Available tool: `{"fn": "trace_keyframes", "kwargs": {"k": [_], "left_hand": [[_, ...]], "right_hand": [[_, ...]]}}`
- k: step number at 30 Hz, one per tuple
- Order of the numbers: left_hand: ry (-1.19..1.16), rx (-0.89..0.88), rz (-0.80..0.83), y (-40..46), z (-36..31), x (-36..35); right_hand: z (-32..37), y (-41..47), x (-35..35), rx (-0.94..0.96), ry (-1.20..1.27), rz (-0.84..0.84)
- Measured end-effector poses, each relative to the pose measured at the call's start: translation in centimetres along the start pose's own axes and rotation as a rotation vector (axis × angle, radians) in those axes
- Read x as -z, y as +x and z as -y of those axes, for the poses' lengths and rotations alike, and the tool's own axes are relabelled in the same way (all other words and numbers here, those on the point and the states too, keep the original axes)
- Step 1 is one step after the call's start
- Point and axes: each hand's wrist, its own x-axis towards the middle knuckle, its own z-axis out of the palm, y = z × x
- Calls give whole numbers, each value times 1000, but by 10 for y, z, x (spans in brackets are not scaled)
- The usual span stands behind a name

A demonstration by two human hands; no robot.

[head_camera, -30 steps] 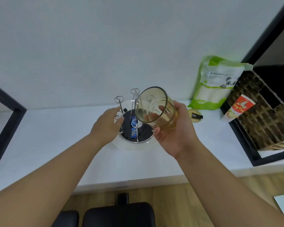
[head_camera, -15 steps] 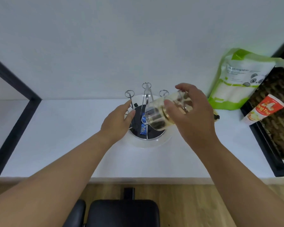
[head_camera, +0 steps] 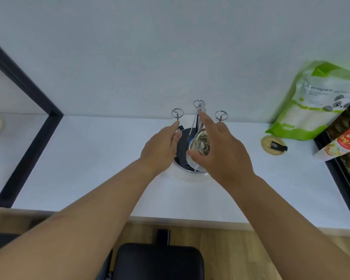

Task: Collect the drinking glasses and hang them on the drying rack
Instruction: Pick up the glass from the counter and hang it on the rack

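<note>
A wire drying rack (head_camera: 198, 110) with ring-topped prongs stands on a round white base (head_camera: 190, 177) at the middle of the white counter. A yellowish clear drinking glass (head_camera: 200, 145) hangs upside down over a front prong, its bottom facing me. My right hand (head_camera: 220, 146) is on the glass, thumb at its lower left and fingers spread over its right side, index finger pointing at the centre prong. My left hand (head_camera: 162, 148) holds the rack's left prong (head_camera: 177, 134) between fingertips.
A green pouch with a panda (head_camera: 315, 102) leans on the wall at the right. A round amber lid (head_camera: 272, 145) lies in front of it. A wicker basket (head_camera: 348, 150) with a red-and-white tube (head_camera: 343, 142) sits far right. A black chair (head_camera: 158, 261) is below the counter edge.
My right hand has turned the glass upside down and lowered it onto a front prong. The view has shifted left and down. My left hand stays at the rack's left prong.
</note>
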Motion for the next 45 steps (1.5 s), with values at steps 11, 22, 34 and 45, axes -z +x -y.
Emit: {"fn": "trace_keyframes", "kwargs": {"k": [11,22,34,45], "left_hand": [[16,-26,1,2,3,-1],[40,-34,11,2,2,3],[39,-55,-63,-24,1,28],[75,-180,-118,-86,-111,112]], "right_hand": [[-2,7,-32,-48,-40,83],[-2,7,-41,-94,-1,105],[12,6,1,-94,-5,201],[37,-19,145,-48,16,34]]}}
